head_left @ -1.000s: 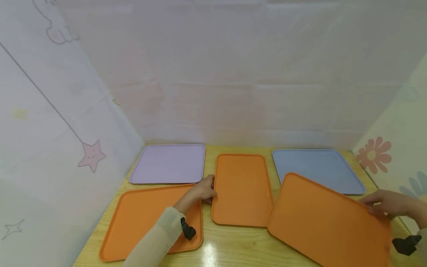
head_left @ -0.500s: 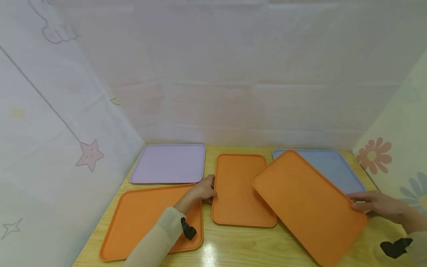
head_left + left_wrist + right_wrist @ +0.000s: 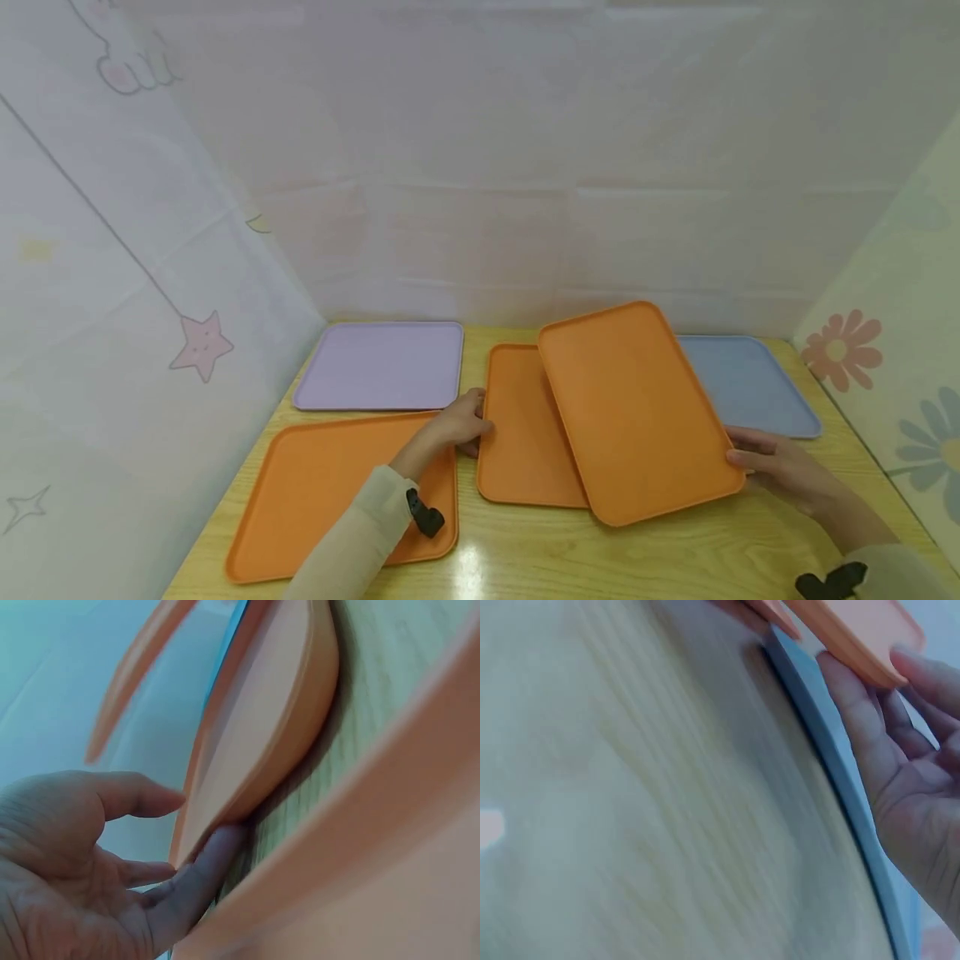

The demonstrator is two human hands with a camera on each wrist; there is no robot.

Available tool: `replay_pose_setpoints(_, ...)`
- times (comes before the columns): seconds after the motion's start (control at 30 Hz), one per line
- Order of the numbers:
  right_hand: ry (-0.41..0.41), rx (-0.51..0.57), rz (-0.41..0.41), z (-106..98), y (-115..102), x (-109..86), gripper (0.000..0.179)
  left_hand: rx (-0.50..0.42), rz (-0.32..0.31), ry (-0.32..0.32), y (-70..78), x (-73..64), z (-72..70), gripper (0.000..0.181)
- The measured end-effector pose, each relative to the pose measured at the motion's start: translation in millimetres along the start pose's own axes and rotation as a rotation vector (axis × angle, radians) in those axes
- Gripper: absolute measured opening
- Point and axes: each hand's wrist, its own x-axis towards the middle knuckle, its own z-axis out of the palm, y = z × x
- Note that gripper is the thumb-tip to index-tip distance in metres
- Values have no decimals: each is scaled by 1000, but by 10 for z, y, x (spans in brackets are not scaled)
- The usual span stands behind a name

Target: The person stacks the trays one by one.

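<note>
My right hand [image 3: 783, 468] pinches an orange tray [image 3: 641, 408] by its right edge, thumb on top and fingers below. This tray is raised and tilted over the right part of another orange tray [image 3: 517, 433] lying on the table. At that lower tray's left edge is my left hand [image 3: 459, 423]. In the left wrist view, my left hand [image 3: 112, 862] has its thumb at the rim and fingers beneath the edge of the middle tray [image 3: 255, 727]. A third orange tray [image 3: 322, 492] lies under my left forearm. The right wrist view shows the raised tray's corner [image 3: 870, 637] in my right hand [image 3: 907, 750].
A lilac tray [image 3: 381, 367] lies at the back left of the wooden table [image 3: 525, 554]. At the back right is a blue tray [image 3: 742, 383], partly hidden by the raised one. Patterned cloth walls [image 3: 480, 183] enclose the table's back and sides.
My right hand has moved left, bringing its orange tray from in front of the blue one to above the middle tray and turning it more upright. My left hand has stayed in place.
</note>
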Motion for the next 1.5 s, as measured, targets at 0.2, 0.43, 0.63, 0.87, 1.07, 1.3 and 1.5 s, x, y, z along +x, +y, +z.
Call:
replay_pose_setpoints(0.2,36,122,-80,261,179,193,58,173,129,149,59,-19,45,48)
replay_pose_setpoints(0.43,68,178,-123,567,314,375,58,-42,215,230,156,-92,79,45)
replay_pose_setpoints(0.63,133,211,-128,809,406,513,54,-390,205,244,208,-141,158,53)
replay_pose_setpoints(0.87,149,241,-141,971,490,614,52,-518,199,239,250,-186,193,63)
replay_pose_setpoints(1.07,169,266,-158,1073,534,697,52,-505,191,256,255,-212,172,67)
replay_pose_setpoints(1.3,148,279,-193,1149,586,771,52,-527,178,257,203,-221,121,73)
replay_pose_setpoints(1.5,155,305,-200,1196,618,805,51,-621,209,191,149,-218,44,77)
